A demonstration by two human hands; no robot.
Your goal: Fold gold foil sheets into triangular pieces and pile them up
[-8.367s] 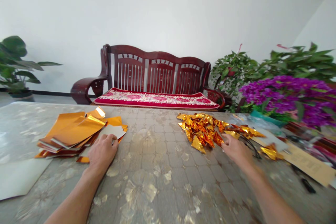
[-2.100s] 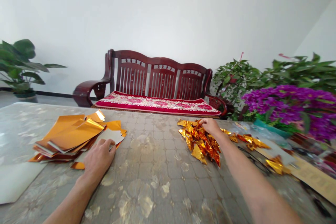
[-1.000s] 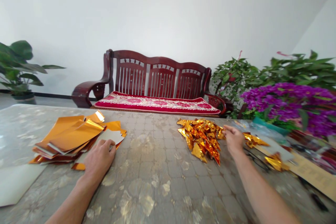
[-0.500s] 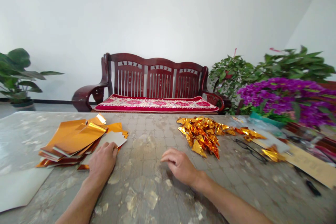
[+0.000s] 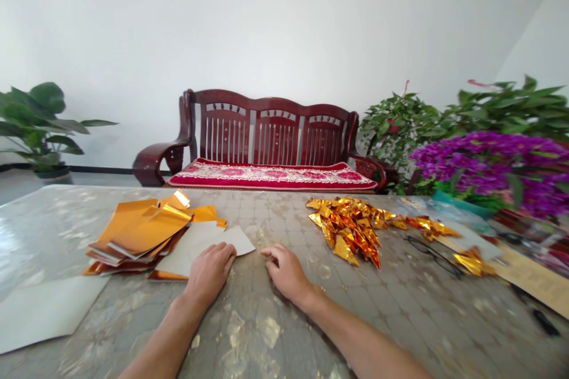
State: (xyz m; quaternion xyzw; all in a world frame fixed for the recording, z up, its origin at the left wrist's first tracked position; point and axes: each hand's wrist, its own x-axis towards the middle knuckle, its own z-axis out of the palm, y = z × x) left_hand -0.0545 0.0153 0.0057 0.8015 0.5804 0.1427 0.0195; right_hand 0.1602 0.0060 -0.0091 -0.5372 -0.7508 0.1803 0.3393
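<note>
My left hand (image 5: 212, 269) is closed on a sheet of paper (image 5: 242, 241), its pale side up, with a corner sticking out past the fingers to the right. Behind that hand lies an untidy stack of gold foil paper (image 5: 137, 225), partly covered by the pale sheet. My right hand (image 5: 287, 272) hovers low over the table just right of the sheet's corner, fingers loosely curved, with a gap at the thumb and nothing visible between them. Farther right is a heap of folded gold foil pieces (image 5: 349, 225).
A separate pale sheet (image 5: 53, 311) lies at the table's left edge. On the right are eyeglasses (image 5: 433, 254), a brown envelope-like paper (image 5: 533, 275), a black object (image 5: 546, 323) and purple flowers (image 5: 484, 160). A wooden bench (image 5: 267, 136) stands beyond the table.
My left hand has moved right, drawing the pale sheet out from the stack. My right hand has come left, closer to the sheet's corner. The view has shifted slightly.
</note>
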